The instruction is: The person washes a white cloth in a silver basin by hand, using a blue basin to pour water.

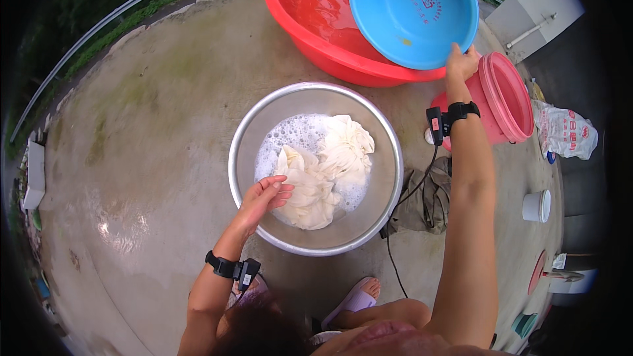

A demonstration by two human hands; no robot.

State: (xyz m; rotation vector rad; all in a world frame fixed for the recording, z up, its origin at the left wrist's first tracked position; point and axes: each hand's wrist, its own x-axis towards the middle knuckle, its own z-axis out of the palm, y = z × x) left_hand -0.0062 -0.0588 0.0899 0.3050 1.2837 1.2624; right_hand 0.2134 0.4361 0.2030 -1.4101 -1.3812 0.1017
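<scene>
A wide metal basin [316, 90] stands on the ground before me, with cream-coloured wet cloth [316, 173] lying in sudsy water [292, 128]. Over the basin's left side is my left hand [266, 197], its fingers apart beside the cloth and holding nothing. My right hand [462, 62] grips the lower right rim of a light blue plastic basin [405, 15], which is tilted over the right part of a large red plastic tub [316, 49]. Clear water shows in the red tub. Whether the blue basin rests on the tub's rim cannot be told.
A pink bucket [507, 96] stands right of the red tub, near a white plastic bag [566, 131]. Dark cloth [420, 202] and a black cable lie right of the metal basin. A white pail [536, 206] is farther right. My sandalled feet are just below the metal basin.
</scene>
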